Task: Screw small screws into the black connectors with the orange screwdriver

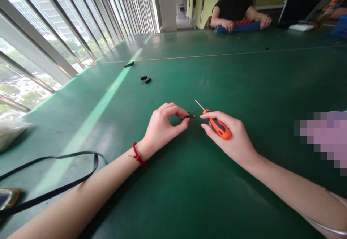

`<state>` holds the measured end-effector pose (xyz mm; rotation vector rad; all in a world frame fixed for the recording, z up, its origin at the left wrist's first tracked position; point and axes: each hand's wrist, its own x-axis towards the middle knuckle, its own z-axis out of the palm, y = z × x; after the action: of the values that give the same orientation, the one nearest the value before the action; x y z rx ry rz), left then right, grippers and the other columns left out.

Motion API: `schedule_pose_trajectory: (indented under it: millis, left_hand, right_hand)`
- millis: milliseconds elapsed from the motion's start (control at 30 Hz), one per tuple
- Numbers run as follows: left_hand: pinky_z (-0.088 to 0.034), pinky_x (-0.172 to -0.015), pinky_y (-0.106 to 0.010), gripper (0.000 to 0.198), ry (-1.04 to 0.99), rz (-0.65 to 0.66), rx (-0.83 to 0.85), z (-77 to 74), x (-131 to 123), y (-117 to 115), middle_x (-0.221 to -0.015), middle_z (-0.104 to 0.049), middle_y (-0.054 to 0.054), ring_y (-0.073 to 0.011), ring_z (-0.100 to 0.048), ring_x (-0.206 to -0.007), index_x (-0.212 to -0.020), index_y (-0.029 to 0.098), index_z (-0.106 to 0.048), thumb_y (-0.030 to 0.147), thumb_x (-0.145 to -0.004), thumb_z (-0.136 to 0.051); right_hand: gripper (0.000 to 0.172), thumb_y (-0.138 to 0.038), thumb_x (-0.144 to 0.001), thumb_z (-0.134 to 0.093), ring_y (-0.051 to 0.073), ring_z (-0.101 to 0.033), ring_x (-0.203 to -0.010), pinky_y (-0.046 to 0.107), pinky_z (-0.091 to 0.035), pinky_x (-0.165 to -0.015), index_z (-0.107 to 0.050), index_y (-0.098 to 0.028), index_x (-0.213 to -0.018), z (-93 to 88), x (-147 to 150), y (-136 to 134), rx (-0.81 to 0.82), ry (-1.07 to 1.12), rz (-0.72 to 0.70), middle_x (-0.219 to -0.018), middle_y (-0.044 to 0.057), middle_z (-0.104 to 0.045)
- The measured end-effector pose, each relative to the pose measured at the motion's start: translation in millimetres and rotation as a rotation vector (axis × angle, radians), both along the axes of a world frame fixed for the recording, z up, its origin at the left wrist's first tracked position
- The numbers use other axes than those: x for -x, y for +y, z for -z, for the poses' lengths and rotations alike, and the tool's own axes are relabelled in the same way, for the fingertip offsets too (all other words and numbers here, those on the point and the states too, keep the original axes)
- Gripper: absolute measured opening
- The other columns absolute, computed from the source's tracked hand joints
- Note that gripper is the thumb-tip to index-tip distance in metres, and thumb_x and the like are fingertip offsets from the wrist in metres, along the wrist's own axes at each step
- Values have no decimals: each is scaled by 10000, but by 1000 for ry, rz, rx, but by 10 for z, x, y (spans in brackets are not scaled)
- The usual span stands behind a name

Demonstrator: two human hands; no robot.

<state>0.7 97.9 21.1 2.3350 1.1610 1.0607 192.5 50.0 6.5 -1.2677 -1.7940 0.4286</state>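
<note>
Between thumb and fingertips, my left hand [166, 123] pinches a small black part [190, 116] with a light tip pointing right. Its exact kind is too small to make out. An orange and black screwdriver [221, 128] lies in my right hand [233, 134], its handle across the palm and its thin metal shaft aimed up and to the left. The thumb and index finger of that hand are a little apart, close to the black part but not touching it. Both hands are just above the green table [173, 195].
Farther off lie two small black blocks [147, 80] and another black piece [129, 64]. A black strap [54, 157] and a plastic bag [11, 130] are at the left. Across the table a person [238, 9] holds a blue tray [244, 26]. Metal railings [89, 18] line the left side.
</note>
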Motion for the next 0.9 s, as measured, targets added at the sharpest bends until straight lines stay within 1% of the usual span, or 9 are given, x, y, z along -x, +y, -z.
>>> schedule_pose_trajectory:
  millis: [67,133,233,433,700,900]
  left_hand:
    - [-474,-722,-280,99,11,-93,5,10,44,83,-789,-666,-13,-156,-599,-786,-800,184,-688,239,-775,-609]
    - [-469,-716,-279,128,39,-126,37,29,67,156,-819,-667,-18,-161,-601,-806,-820,188,-699,258,-781,-599]
    - [-466,-721,-281,148,65,-129,76,57,50,210,-861,-669,-23,-167,-603,-829,-826,192,-708,281,-783,-598]
    - [-478,-729,-291,154,114,-123,121,89,-1,204,-874,-662,-25,-175,-603,-842,-830,199,-716,297,-774,-612]
    - [-484,-711,-285,164,108,-124,98,100,20,219,-865,-664,-27,-171,-611,-826,-826,197,-715,305,-780,-600]
    - [-487,-715,-278,165,114,-108,130,101,24,220,-867,-667,-26,-168,-612,-826,-832,198,-719,304,-781,-603]
  right_hand:
    - [131,-237,-822,-566,144,-620,-726,259,-480,-682,-630,-199,-930,-5,8,0,18,15,25,-877,31,-674]
    - [131,-241,-823,-561,143,-617,-708,260,-481,-671,-634,-195,-922,-6,15,2,27,23,27,-870,34,-674]
    - [128,-235,-822,-561,134,-613,-696,253,-479,-671,-637,-193,-916,-9,22,3,20,25,20,-871,31,-676]
    - [117,-228,-818,-560,141,-622,-715,258,-484,-683,-636,-195,-901,-17,27,4,22,21,18,-888,34,-682]
    - [107,-225,-818,-561,142,-626,-715,260,-488,-694,-637,-196,-888,-16,23,6,20,23,11,-881,29,-684]
    - [101,-210,-815,-568,134,-623,-732,247,-484,-709,-636,-190,-887,-12,28,10,19,33,2,-876,22,-680]
